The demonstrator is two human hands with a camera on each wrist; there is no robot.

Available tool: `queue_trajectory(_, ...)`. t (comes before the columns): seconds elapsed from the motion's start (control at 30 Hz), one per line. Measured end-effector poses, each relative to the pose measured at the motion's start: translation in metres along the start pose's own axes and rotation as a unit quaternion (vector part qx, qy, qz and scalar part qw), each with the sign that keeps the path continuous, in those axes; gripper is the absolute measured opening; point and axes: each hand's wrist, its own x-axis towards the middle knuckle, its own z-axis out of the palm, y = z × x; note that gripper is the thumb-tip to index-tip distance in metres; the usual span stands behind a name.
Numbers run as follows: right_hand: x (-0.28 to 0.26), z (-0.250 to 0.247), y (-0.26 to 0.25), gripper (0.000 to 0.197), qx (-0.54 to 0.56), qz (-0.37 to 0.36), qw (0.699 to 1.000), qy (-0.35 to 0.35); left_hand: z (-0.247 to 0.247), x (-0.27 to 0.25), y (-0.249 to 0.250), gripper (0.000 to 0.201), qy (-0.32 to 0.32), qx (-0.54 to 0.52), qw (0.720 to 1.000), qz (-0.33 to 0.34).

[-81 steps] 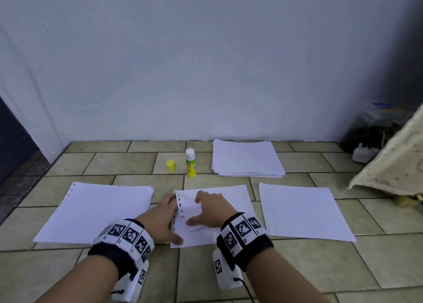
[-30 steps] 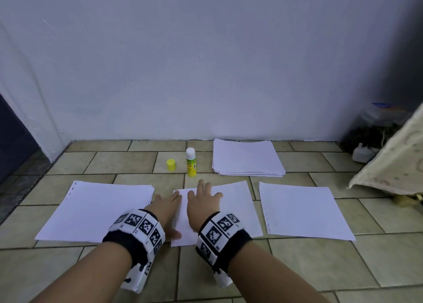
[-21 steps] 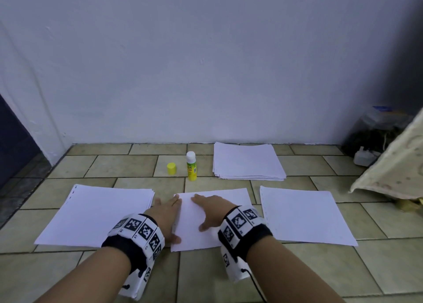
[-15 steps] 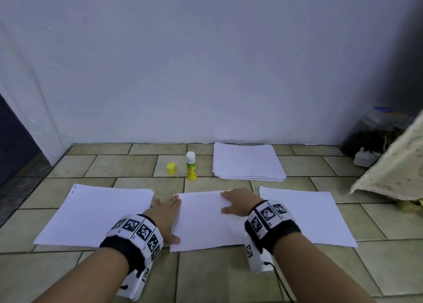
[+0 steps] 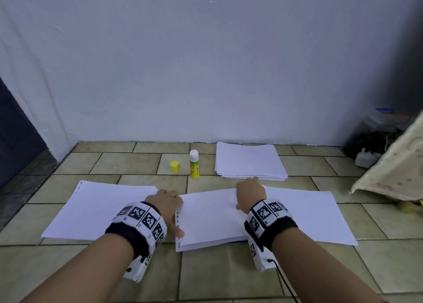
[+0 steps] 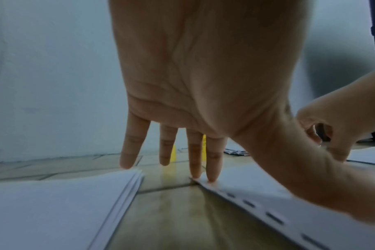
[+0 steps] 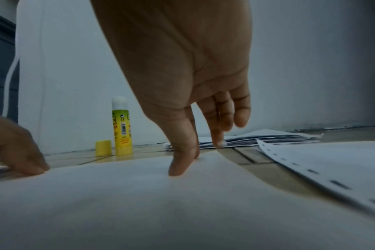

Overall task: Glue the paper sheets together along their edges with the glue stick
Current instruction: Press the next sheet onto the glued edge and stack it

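Both hands lie released, grasping nothing: the left hand [image 5: 168, 205] pins the middle sheets' [image 5: 209, 215] punched edge, the right hand [image 5: 250, 194] presses their far corner, likely seating the glue. Beyond the sheets stands the uncapped glue stick [image 5: 194, 164], its cap [image 5: 174, 166] just left.

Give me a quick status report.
Left hand and right hand flat, pressing middle sheets. Glue stick upright, uncapped, untouched; cap beside it. Nothing obstructing.

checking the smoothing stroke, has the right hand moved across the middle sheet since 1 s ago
Yes. The right hand has slid rightward from beside the left hand to the middle sheet's right edge, away from the standing glue stick.
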Motion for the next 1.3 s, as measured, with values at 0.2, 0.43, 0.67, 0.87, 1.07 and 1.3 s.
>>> queue_trajectory(0.2,-0.012,0.001,-0.004,0.023,0.057,-0.007,0.998,-0.015,-0.009,-0.005,0.008,0.090,-0.030,0.013,0.999,-0.025)
queue_trajectory(0.43,-0.026,-0.001,-0.034,0.055,0.062,-0.082,0.993,-0.054,-0.008,-0.006,0.027,0.058,0.068,-0.019,0.997,0.018)
queue_trajectory(0.67,-0.032,0.007,-0.059,0.046,0.081,-0.215,0.973,-0.033,0.021,-0.006,0.028,0.077,0.093,-0.071,0.991,0.061)
queue_trajectory(0.87,-0.028,0.006,-0.068,0.053,0.089,-0.220,0.971,-0.043,0.030,-0.008,0.020,0.108,0.065,-0.115,0.991,0.030)
queue_trajectory(1.07,-0.029,0.006,-0.087,0.056,0.108,-0.252,0.958,-0.083,0.036,-0.007,0.017,0.124,0.040,-0.077,0.996,0.019)
queue_trajectory(1.3,-0.021,0.004,-0.037,0.061,0.206,-0.148,0.964,-0.084,0.029,-0.014,0.020,0.123,0.033,-0.078,0.996,0.003)
